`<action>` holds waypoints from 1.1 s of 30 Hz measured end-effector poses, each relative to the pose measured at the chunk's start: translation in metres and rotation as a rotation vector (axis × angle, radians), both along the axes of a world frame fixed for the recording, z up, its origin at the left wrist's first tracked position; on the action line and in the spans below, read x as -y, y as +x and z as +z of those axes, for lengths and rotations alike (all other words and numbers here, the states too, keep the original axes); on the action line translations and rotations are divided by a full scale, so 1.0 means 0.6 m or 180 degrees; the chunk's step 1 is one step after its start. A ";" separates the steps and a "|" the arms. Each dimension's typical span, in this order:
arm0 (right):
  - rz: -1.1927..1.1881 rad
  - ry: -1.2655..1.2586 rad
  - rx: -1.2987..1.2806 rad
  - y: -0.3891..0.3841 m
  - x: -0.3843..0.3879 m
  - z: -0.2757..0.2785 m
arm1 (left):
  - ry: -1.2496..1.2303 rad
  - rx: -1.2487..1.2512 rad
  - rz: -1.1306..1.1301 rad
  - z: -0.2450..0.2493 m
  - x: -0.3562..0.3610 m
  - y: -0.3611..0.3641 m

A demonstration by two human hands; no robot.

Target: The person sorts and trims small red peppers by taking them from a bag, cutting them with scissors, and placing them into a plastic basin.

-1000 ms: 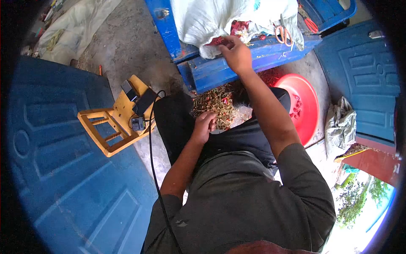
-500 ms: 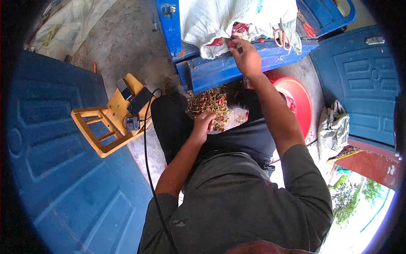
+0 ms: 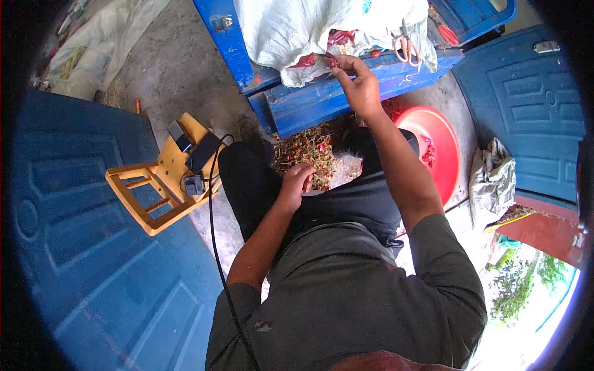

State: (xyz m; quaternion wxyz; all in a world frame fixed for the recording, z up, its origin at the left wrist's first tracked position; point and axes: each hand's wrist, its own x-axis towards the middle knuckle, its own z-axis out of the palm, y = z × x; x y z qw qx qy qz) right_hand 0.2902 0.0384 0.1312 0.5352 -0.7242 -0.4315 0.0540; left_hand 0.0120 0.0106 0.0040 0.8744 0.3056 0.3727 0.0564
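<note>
At the mouth of the white sack (image 3: 291, 37), my right hand (image 3: 361, 88) pinches a dark red dried chilli (image 3: 332, 62) between thumb and fingers. More red chillies (image 3: 341, 38) show inside the sack's opening. My left hand (image 3: 298, 180) rests by my lap with its fingers curled closed; whatever it may hold is hidden. Just beyond that hand, a heap of dry stems and red bits (image 3: 303, 151) lies between my legs.
The sack lies on a blue wooden bench (image 3: 322, 102), with pink-handled scissors (image 3: 406, 51) and red-handled cutters (image 3: 447, 35) nearby. A red basin (image 3: 448, 148) holding chillies stands right. A wooden chair (image 3: 148, 176) carries devices at left; a black cable (image 3: 213, 235) crosses my arm.
My right hand has drawn slightly left with the chilli, which shows more clearly now. The view has shifted a little. My left hand stays in place.
</note>
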 end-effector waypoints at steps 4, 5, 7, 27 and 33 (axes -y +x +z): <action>-0.0054 0.0101 -0.0483 -0.009 0.023 0.018 | -0.0005 0.0072 -0.0129 -0.002 -0.004 -0.001; -0.0060 0.0103 -0.0486 -0.008 0.038 0.027 | 0.0016 0.0074 -0.0102 -0.002 -0.004 -0.002; -0.0497 0.0049 -0.0010 0.010 0.092 0.048 | 0.0030 0.0084 -0.0060 0.006 -0.004 0.003; -0.0287 -0.1627 0.1125 0.028 -0.066 0.020 | 0.0115 0.0022 0.0026 0.000 -0.001 -0.013; -0.0444 -0.0704 0.1093 0.026 0.010 0.008 | 0.0153 0.0018 -0.0032 0.005 -0.004 -0.005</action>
